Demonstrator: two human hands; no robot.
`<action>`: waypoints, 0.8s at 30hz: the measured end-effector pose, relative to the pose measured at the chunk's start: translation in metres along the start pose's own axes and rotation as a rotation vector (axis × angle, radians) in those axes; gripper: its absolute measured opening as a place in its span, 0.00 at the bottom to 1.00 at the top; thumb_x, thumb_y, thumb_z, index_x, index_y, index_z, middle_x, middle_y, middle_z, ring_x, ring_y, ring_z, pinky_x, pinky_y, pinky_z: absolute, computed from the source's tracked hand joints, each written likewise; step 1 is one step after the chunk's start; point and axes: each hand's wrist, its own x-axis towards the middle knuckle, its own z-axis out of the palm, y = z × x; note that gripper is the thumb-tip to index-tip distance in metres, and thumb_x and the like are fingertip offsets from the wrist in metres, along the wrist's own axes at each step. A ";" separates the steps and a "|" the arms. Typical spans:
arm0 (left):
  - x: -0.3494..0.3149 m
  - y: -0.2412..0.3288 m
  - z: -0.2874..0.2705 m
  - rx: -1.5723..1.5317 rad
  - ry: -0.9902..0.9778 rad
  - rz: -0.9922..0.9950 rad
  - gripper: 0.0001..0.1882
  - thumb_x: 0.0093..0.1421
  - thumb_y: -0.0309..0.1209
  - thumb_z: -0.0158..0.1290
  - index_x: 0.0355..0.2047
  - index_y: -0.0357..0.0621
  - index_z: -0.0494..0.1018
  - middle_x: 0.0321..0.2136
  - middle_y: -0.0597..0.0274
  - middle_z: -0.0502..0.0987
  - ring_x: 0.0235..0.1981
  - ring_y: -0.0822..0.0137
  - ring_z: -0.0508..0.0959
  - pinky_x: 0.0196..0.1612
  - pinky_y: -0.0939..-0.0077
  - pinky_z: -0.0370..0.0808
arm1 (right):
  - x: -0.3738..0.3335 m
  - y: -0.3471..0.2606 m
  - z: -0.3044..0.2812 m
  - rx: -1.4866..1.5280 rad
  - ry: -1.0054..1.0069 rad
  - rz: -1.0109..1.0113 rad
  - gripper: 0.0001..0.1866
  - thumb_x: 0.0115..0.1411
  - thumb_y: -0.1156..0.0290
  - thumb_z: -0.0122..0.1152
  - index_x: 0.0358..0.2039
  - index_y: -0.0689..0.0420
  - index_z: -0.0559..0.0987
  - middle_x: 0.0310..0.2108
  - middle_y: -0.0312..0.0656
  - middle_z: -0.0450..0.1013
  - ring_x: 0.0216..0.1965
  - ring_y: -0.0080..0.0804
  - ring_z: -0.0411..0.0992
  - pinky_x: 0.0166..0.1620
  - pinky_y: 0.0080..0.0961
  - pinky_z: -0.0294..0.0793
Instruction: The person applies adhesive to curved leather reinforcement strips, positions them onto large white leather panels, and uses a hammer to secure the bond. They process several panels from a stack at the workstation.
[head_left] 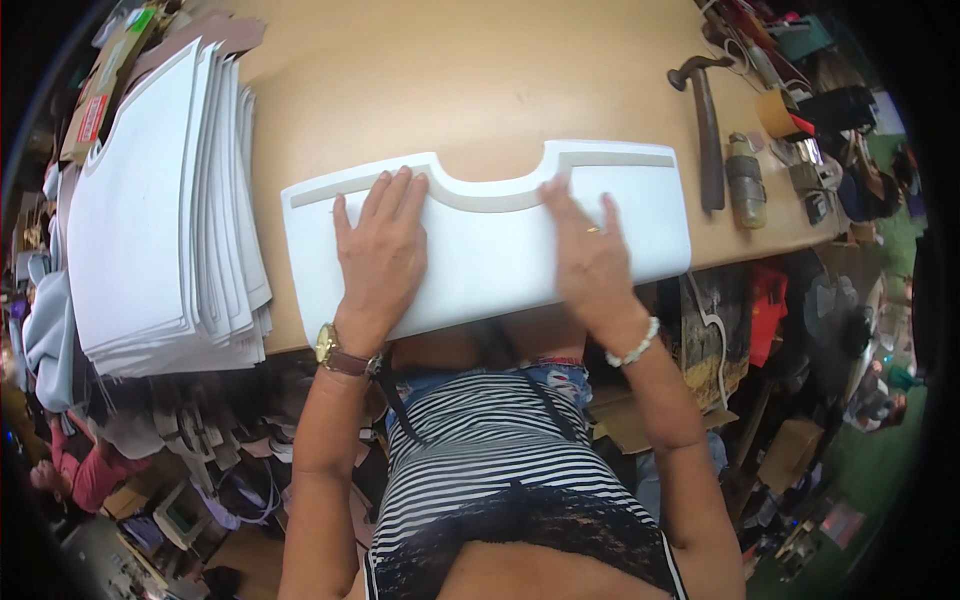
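Note:
A white sheet-like panel (490,250) lies on the table right in front of me, with a curved notch cut into its far edge. Along that edge runs a grey strip (490,203) that follows the notch. My left hand (383,250) rests flat on the panel's left part, fingers stretched out, fingertips at the strip. On the panel's right part is my right hand (592,250), somewhat blurred, with its fingers apart and its index finger touching the strip near the notch's right end. Neither hand grips anything.
A tall stack of white cut panels (150,220) stands at the table's left. To the right lie a hammer (707,130) and a wrapped bottle (745,185), with tape and small tools beyond. The wooden table (480,70) ends close to my body. Another person (85,470) is at far lower left.

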 end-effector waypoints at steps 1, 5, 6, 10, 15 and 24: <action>0.005 0.003 -0.002 0.012 -0.030 -0.017 0.21 0.55 0.26 0.48 0.52 0.45 0.69 0.55 0.60 0.69 0.58 0.59 0.66 0.59 0.46 0.55 | 0.000 0.012 -0.008 0.020 0.014 0.077 0.28 0.56 0.81 0.42 0.60 0.66 0.59 0.56 0.49 0.67 0.55 0.41 0.68 0.60 0.54 0.53; 0.039 0.028 0.007 -0.067 0.069 0.113 0.16 0.53 0.24 0.49 0.43 0.44 0.73 0.49 0.61 0.72 0.55 0.56 0.68 0.58 0.44 0.57 | 0.011 0.033 -0.019 0.175 0.028 0.165 0.28 0.58 0.78 0.43 0.60 0.69 0.58 0.50 0.49 0.71 0.50 0.42 0.71 0.59 0.51 0.56; 0.048 0.041 0.011 -0.142 0.133 0.193 0.16 0.52 0.24 0.49 0.42 0.43 0.73 0.47 0.61 0.73 0.54 0.56 0.68 0.57 0.44 0.58 | 0.018 0.035 -0.016 0.172 0.135 0.161 0.27 0.58 0.78 0.43 0.59 0.69 0.59 0.47 0.51 0.72 0.47 0.43 0.71 0.58 0.50 0.58; 0.072 0.082 0.036 -0.241 0.122 0.410 0.17 0.52 0.23 0.47 0.45 0.42 0.73 0.46 0.64 0.74 0.53 0.57 0.69 0.57 0.43 0.58 | 0.030 0.028 0.007 0.053 0.205 0.080 0.28 0.57 0.77 0.44 0.59 0.71 0.58 0.47 0.56 0.71 0.50 0.44 0.70 0.58 0.49 0.60; 0.066 0.084 0.044 -0.214 0.117 0.398 0.19 0.52 0.23 0.48 0.45 0.41 0.73 0.46 0.63 0.74 0.51 0.58 0.69 0.58 0.40 0.55 | 0.024 0.038 0.004 0.028 0.148 0.120 0.27 0.57 0.79 0.44 0.58 0.73 0.58 0.48 0.55 0.71 0.51 0.40 0.70 0.58 0.47 0.60; 0.066 0.086 0.032 -0.203 0.022 0.365 0.19 0.51 0.19 0.49 0.46 0.43 0.73 0.48 0.65 0.73 0.53 0.58 0.68 0.62 0.42 0.50 | 0.009 0.107 -0.030 -0.152 0.210 0.436 0.25 0.55 0.80 0.44 0.55 0.73 0.63 0.35 0.52 0.76 0.38 0.47 0.74 0.50 0.41 0.67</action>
